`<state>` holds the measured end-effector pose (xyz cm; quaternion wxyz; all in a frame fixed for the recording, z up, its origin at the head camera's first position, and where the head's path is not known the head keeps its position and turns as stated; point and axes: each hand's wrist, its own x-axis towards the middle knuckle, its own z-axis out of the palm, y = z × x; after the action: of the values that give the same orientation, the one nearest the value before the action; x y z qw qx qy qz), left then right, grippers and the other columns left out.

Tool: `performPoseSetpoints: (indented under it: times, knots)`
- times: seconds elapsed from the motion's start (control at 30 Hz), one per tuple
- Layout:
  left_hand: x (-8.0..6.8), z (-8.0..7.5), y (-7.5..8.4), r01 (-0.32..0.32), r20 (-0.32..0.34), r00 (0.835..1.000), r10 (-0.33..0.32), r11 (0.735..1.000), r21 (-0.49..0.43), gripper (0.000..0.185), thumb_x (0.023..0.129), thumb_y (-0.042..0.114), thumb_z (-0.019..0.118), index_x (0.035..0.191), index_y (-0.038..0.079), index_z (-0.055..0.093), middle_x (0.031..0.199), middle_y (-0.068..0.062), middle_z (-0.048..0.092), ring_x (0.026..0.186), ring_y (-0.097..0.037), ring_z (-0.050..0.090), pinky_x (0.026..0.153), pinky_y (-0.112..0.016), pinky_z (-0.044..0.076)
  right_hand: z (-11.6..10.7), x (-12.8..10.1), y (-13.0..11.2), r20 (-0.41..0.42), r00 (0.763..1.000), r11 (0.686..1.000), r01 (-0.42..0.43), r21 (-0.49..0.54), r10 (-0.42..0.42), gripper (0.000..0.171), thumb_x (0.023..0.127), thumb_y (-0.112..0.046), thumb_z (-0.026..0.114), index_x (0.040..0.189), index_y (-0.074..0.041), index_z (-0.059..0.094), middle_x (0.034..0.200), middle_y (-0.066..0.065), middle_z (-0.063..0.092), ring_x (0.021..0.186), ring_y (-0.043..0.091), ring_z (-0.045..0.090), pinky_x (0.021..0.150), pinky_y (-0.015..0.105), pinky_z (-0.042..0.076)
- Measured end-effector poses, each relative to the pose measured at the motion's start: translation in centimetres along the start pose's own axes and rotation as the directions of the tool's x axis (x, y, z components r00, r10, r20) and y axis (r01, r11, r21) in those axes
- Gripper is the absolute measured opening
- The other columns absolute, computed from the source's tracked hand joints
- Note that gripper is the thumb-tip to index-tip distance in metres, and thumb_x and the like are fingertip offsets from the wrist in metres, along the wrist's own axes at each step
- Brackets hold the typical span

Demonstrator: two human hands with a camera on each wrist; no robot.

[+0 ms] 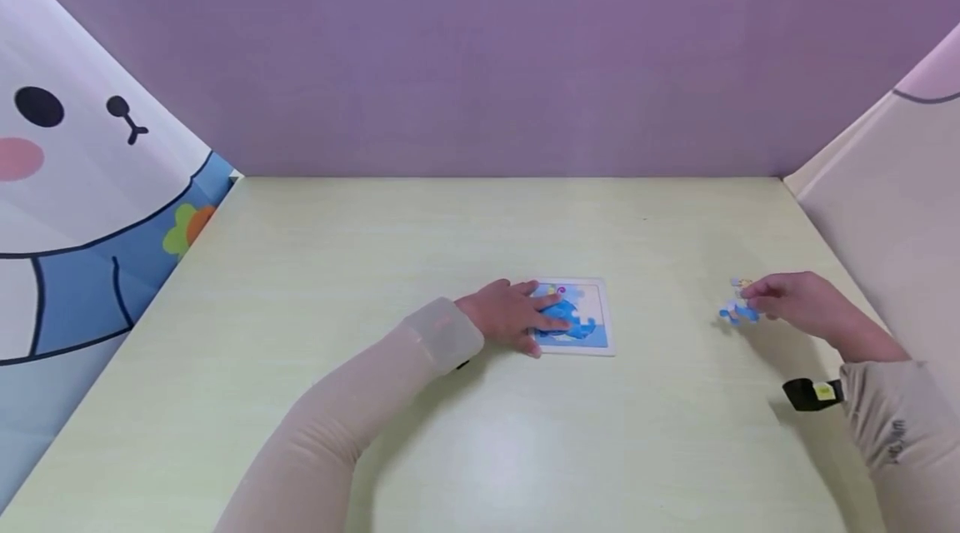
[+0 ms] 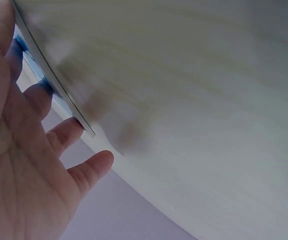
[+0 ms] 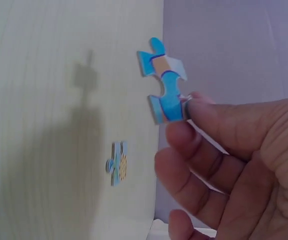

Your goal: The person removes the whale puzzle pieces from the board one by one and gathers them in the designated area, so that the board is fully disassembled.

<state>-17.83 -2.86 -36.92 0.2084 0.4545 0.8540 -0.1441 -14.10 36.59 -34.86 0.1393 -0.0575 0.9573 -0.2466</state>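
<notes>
Head view: right hand pinches a puzzle piece above the table, well right of the puzzle tray; left hand presses the tray, fingers flat.

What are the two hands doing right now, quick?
Left hand: open, fingers flat on the puzzle board.
Right hand: pinching a blue puzzle piece, lifted off the table.

blue-and-orange puzzle piece, blue picture on white puzzle board, pale yellow-green table.
</notes>
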Motion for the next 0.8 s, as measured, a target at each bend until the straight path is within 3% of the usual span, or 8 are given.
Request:
performPoseSetpoints:
  times: [0.1, 0.4, 0.8]
  knots:
    - [-0.1, 0.0, 0.1, -0.004, -0.002, 1.000, 0.004, 1.000, 0.002, 0.063, 0.095, 0.060, 0.044, 0.152, 0.046, 0.021, 0.163, 0.008, 0.011, 0.149, -0.029, 0.013, 0.113, -0.050, 0.030, -0.1, -0.1, 0.4, 0.011, 1.000, 1.000, -0.008, -0.026, 0.008, 0.029, 0.097, -0.012, 0.054, 0.110, 0.013, 0.062, 0.087, 0.010, 0.069, 0.074, 0.015, 0.060, 0.064, 0.033, 0.047]
    - [0.2, 0.1, -0.1, 0.001, -0.011, 1.000, -0.001, 1.000, 0.001, 0.063, 0.095, 0.060, 0.044, 0.152, 0.046, 0.021, 0.163, 0.008, 0.010, 0.149, -0.029, 0.013, 0.113, -0.050, 0.029, -0.7, -0.3, 1.3, 0.015, 0.999, 0.999, -0.030, -0.046, 0.031, 0.029, 0.098, -0.009, 0.052, 0.110, 0.016, 0.059, 0.080, 0.006, 0.065, 0.073, 0.016, 0.056, 0.063, 0.033, 0.045]
    - [0.3, 0.2, 0.0, 0.005, -0.015, 1.000, -0.005, 1.000, 0.000, 0.063, 0.095, 0.061, 0.044, 0.152, 0.046, 0.021, 0.163, 0.008, 0.011, 0.149, -0.028, 0.013, 0.112, -0.049, 0.030, -0.9, -0.4, 2.2, -0.005, 1.000, 0.991, -0.010, -0.135, 0.009, 0.025, 0.095, -0.007, 0.054, 0.104, 0.015, 0.061, 0.082, 0.013, 0.067, 0.070, 0.018, 0.058, 0.062, 0.034, 0.045]
